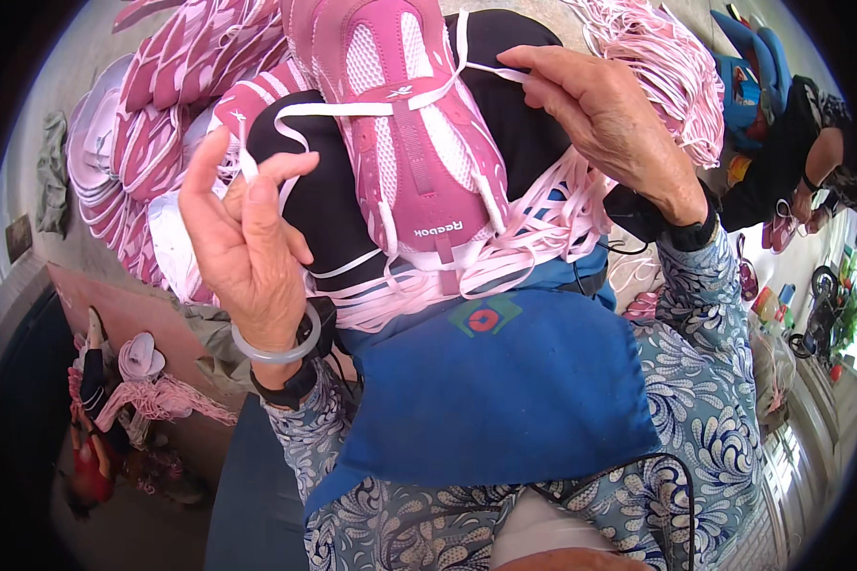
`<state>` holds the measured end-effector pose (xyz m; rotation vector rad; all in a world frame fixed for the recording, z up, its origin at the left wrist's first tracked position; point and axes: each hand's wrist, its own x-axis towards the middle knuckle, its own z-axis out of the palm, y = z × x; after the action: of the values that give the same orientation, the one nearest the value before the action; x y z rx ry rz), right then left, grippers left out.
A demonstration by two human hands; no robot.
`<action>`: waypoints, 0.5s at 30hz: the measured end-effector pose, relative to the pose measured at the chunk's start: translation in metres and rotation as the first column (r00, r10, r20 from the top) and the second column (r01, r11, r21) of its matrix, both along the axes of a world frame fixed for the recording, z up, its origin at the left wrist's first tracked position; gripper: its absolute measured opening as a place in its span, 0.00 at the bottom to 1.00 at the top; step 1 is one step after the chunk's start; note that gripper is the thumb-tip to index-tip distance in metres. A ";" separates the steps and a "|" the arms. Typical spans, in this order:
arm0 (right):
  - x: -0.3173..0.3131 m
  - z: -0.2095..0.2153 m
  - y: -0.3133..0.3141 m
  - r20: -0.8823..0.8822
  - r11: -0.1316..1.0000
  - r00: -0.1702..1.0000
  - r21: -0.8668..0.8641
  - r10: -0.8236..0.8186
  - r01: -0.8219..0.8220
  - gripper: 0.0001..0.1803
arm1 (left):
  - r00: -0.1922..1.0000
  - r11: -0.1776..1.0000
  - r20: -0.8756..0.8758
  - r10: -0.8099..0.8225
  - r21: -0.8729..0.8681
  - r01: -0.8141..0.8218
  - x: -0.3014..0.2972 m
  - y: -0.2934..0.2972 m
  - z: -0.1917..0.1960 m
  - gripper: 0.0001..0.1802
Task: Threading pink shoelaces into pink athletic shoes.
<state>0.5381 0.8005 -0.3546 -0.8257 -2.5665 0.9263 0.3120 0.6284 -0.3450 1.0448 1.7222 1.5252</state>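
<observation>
- Both hands are raised on either side of a pink-and-white shoe upper (419, 162), each pinching part of one white lace (338, 109).
- Left hand (248, 243): upright from the wrist, fingers half curled, holding the lace between them; a pale bangle (257, 355) circles that wrist.
- Right hand (624, 128): bent in from the right, thumb and fingertips together on the lace, palm turned toward the upper.
- The upper lies over black cloth (324, 214), between the hands, with the lace crossing it.
- White lettering (438, 231) marks its near end, upside down to the wearer; a small white emblem (400, 92) sits farther up.
- Nearer, a blue apron (505, 400) bears a green-and-red emblem (484, 319).
- Pink laces (376, 297) lie between apron and upper; more uppers (200, 71) are piled far left.
</observation>
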 end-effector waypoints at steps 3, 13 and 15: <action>0.001 -0.007 0.001 -0.025 0.987 1.000 0.158 0.016 -0.012 0.10 | 0.997 0.973 0.074 -0.010 -0.229 0.027 0.014 -0.010 -0.003 0.12; 0.001 -0.002 -0.007 0.050 0.967 0.998 0.253 0.022 -0.034 0.07 | 0.972 0.959 -0.201 -0.121 -0.277 0.062 0.002 0.005 -0.018 0.13; -0.002 0.002 -0.010 0.030 0.989 0.999 0.145 -0.010 0.006 0.08 | 0.986 0.942 -0.137 -0.099 -0.333 0.049 0.003 0.006 -0.016 0.12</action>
<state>0.5361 0.7908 -0.3530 -0.8142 -2.6182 0.7192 0.3150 0.6344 -0.3610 1.0566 1.9360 1.0849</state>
